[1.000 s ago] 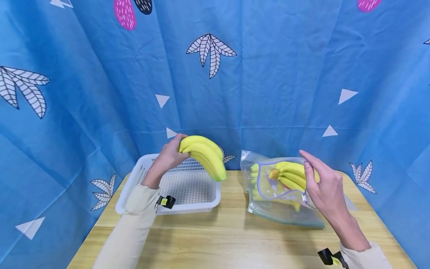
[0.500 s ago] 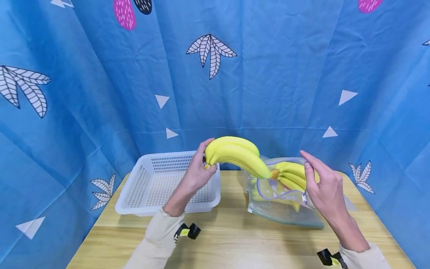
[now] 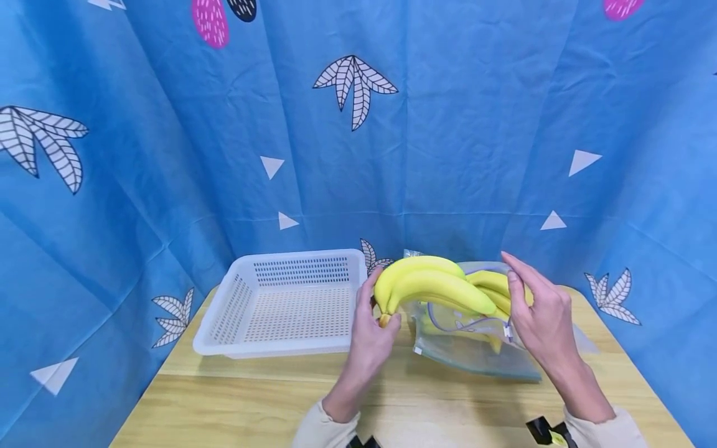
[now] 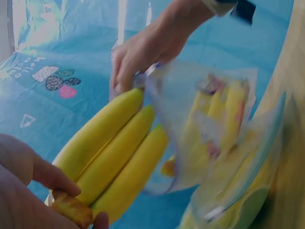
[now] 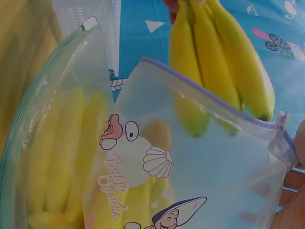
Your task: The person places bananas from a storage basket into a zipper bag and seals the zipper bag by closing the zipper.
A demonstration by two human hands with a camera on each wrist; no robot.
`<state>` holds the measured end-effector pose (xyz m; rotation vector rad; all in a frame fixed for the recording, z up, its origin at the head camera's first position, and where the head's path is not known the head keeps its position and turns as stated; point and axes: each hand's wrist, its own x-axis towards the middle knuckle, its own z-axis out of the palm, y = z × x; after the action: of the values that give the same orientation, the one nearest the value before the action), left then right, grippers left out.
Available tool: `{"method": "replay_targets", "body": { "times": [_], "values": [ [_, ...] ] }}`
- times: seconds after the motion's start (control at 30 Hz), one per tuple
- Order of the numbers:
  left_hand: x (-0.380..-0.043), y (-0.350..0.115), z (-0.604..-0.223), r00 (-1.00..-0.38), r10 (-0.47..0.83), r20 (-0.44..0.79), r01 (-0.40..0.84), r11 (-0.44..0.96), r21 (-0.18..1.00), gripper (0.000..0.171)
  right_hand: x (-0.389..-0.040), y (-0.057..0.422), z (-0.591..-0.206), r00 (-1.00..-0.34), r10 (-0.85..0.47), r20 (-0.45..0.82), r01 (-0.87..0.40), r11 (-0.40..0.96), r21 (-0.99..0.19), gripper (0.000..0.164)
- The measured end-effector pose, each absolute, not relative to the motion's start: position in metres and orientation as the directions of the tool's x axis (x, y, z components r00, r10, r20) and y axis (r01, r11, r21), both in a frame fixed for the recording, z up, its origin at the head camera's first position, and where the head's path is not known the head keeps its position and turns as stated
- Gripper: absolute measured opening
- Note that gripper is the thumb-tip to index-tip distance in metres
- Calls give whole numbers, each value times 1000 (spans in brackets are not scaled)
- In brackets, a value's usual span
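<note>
My left hand holds a bunch of yellow bananas by its stem, with thumb and fingers around the stem end. The banana tips point right, at the mouth of a clear zip bag with a purple rim and printed cartoons. My right hand pinches that rim beside the white slider, and the mouth gapes. Another bunch of bananas lies inside this bag. In the right wrist view the held tips show through the bag's front wall.
A second clear bag with a green zip edge and bananas inside lies on the wooden table, partly under the first. A white perforated basket stands at left. Blue patterned curtain hangs behind and along both sides.
My left hand has carried the banana bunch rightward from above the basket to the bag's mouth. The right hand has stayed at the bag's rim.
</note>
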<state>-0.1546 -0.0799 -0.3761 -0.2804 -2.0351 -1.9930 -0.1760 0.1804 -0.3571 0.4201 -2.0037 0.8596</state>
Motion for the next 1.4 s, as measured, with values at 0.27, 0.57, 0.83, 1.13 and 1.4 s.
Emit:
{"method": "replay_targets", "body": {
  "times": [0.27, 0.57, 0.83, 1.13, 1.4],
  "values": [
    [-134, -45, -387, -901, -110, 420, 414, 75, 907, 85, -173, 177, -361, -563, 27, 826, -578, 702, -416, 37],
    [-128, -16, -401, -952, 37, 304, 306, 66, 950, 78, -170, 176, -364, -576, -22, 818, -587, 707, -394, 37],
    [-143, -6, -403, -986, 150, 71, 30, -263, 964, 86, -160, 184, -370, -631, -78, 772, -590, 694, -412, 39],
    [-167, 9, -403, -912, 382, -149, -365, -590, 720, 61, -157, 189, -376, -533, -115, 838, -676, 654, -339, 42],
    [-178, 34, -413, -909, 396, -127, -401, -751, 524, 46, -151, 197, -379, -537, -147, 830, -702, 624, -344, 40]
  ]
}}
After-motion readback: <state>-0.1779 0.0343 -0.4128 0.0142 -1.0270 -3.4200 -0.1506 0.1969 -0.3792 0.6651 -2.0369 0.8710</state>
